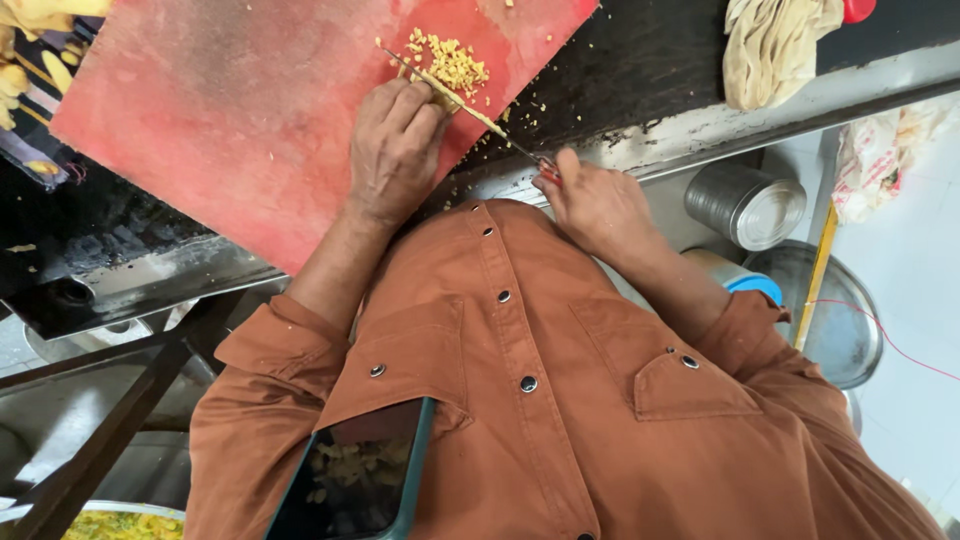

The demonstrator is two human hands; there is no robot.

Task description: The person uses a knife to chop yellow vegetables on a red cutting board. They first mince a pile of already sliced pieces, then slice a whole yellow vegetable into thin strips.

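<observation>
- Right hand point(598, 205) clenched on red-handled thin steel knife point(470, 105); blade stiff, sharp — take by handle.
- Left hand point(395, 150) presses blade spine.
- Pale yellow minced bits point(455, 62): light, loose, near far edge of red plastic board point(230, 110) on bench.

**Board, knife and hands on the counter**

The board point(240, 120) lies on the counter point(640, 60). A pile of bits point(452, 62) sits at the board's right end. The left hand point(395, 150) rests on the board just beside the pile; the knife point(450, 95) crosses under its fingertips. The right hand point(598, 205) holds the handle off the board's edge. A cloth point(775, 45) lies farther right. Cans point(745, 205) stand below the counter.
</observation>
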